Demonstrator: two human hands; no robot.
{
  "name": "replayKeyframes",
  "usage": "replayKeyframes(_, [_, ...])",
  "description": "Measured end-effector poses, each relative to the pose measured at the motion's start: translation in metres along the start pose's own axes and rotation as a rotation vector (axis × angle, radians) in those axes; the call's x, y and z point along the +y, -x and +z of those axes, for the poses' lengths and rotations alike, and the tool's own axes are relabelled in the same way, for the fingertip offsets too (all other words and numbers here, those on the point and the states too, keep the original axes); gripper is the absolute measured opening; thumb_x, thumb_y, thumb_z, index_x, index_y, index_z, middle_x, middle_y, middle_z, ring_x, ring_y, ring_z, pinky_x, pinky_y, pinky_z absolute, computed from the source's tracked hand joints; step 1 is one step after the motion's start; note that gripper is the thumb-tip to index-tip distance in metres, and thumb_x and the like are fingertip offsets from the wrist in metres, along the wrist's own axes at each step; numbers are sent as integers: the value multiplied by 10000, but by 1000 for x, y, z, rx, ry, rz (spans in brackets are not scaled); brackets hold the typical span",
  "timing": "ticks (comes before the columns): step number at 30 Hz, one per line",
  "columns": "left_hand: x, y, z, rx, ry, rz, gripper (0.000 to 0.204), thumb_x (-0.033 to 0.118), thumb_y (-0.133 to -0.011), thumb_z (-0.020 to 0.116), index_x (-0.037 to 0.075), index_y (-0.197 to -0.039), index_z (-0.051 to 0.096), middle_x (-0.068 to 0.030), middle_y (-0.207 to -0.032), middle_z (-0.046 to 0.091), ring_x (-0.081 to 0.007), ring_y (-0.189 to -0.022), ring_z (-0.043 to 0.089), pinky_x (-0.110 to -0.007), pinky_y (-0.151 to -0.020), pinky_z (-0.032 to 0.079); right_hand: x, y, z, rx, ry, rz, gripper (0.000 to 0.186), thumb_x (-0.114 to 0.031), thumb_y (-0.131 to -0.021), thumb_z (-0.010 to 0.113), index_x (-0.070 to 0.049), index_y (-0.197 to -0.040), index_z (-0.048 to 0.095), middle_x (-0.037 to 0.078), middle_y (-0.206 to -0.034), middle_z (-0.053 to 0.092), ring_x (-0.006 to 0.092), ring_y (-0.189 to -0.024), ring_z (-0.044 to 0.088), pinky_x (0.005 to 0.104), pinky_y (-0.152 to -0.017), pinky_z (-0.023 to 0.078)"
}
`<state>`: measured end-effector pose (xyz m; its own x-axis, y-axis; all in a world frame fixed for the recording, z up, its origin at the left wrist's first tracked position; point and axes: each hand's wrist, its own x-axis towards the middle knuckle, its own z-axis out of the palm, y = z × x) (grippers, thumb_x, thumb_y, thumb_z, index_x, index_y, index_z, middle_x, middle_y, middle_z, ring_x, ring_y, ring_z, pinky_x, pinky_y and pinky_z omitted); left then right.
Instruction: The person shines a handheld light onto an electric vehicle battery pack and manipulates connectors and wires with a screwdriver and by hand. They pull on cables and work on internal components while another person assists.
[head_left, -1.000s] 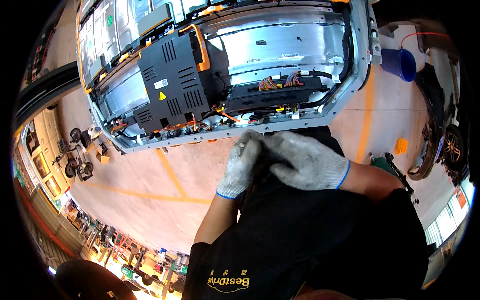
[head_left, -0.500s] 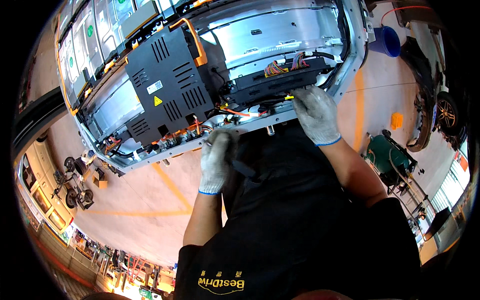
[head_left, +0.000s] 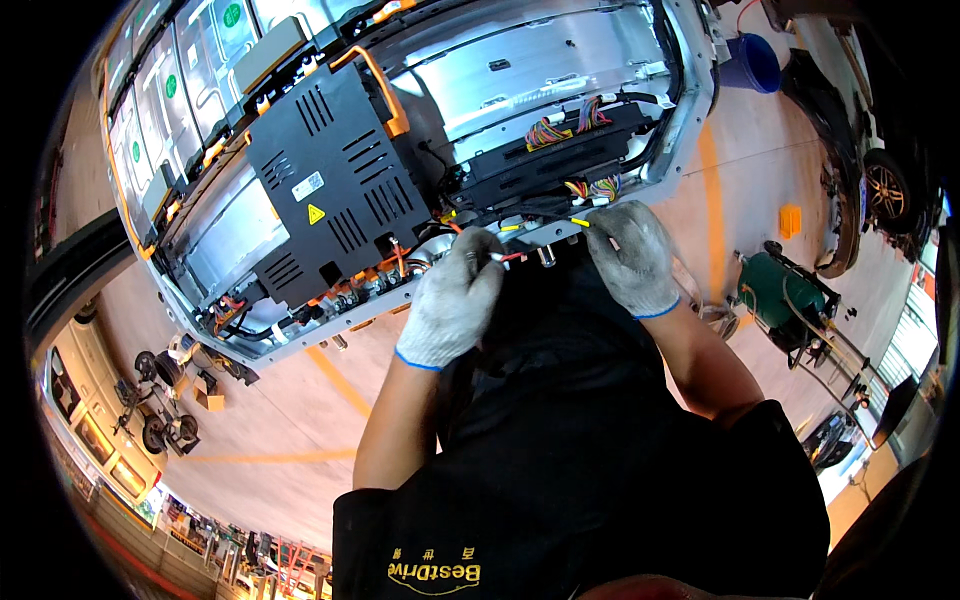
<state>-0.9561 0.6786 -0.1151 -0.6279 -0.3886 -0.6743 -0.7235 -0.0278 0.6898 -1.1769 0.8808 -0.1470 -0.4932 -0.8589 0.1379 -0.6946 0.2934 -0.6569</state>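
Note:
In front of me lies an open battery pack with a metal frame (head_left: 420,292). My left hand (head_left: 450,300), in a white work glove, is closed at its near edge. From its fingertips sticks out a red cable end (head_left: 514,257) with a white part. The gloved right hand (head_left: 632,258) pinches a thin black cable (head_left: 550,212) by its yellow-banded end (head_left: 580,222), just over the frame edge. Beyond the hands sits a long black module (head_left: 545,165) with multicoloured wire bundles (head_left: 595,188). A black slotted cover (head_left: 335,180) with a warning label lies to the left.
An orange handle bar (head_left: 390,95) rises beside the cover. Silver battery modules (head_left: 190,75) fill the far left. On the floor stand a blue bucket (head_left: 750,65), an orange box (head_left: 790,221), a green tank (head_left: 775,290) and wheeled gear (head_left: 165,400). A vehicle (head_left: 90,390) stands at left.
My left hand has moved right and up along the frame edge, now with the red cable in it. My right hand has come slightly nearer, drawing the yellow-banded cable over the edge.

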Motion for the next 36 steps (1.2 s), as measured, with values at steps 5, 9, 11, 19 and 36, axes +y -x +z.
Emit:
replayKeyframes(5, [-23, 7, -7, 25, 780, -49, 241, 66, -1114, 662, 69, -1355, 666, -8, -1120, 670, -112, -1029, 642, -298, -901, 548, -24, -4, 9, 214, -466, 369, 322, 45, -874, 892, -41, -1174, 814, 172, -1060, 753, 404, -966, 748, 498, -827, 612])
replayKeyframes(9, [-16, 7, -4, 91, 873, -12, 244, 70, -1101, 687, 64, -1343, 662, -10, -1140, 667, -99, -1010, 626, -278, -881, 528, -7, -1, 2, 41, 79, 41, 332, 34, -873, 893, -47, -1186, 816, 171, -1178, 762, 389, -1085, 746, 491, -911, 610])
replayKeyframes(11, [-18, 5, 3, 92, 860, -17, 236, 80, -1093, 698, 55, -1325, 666, 7, -1114, 659, -84, -978, 611, -269, -856, 518, -22, -15, -8, 58, 166, 22, 332, 17, -880, 892, -48, -1197, 816, 172, -1250, 761, 384, -1162, 735, 490, -979, 601])
replayKeyframes(19, [-11, 1, 15, 139, 754, -7, 234, 105, -1114, 683, 42, -1340, 681, 3, -1085, 658, -83, -958, 577, -281, -843, 503, -13, -22, -19, 58, -25, 126, 374, -3, -933, 875, -23, -1297, 787, 172, -1293, 770, 358, -1183, 757, 468, -1018, 615])
replayKeyframes(36, [-15, 1, 18, 105, 729, 101, 300, 107, -1146, 669, -5, -1425, 675, -61, -1233, 716, -155, -1151, 659, -346, -1038, 558, -58, -51, 33, -128, -205, -96, 301, -60, -960, 904, -31, -1251, 833, 151, -1049, 781, 360, -906, 778, 473, -790, 633])
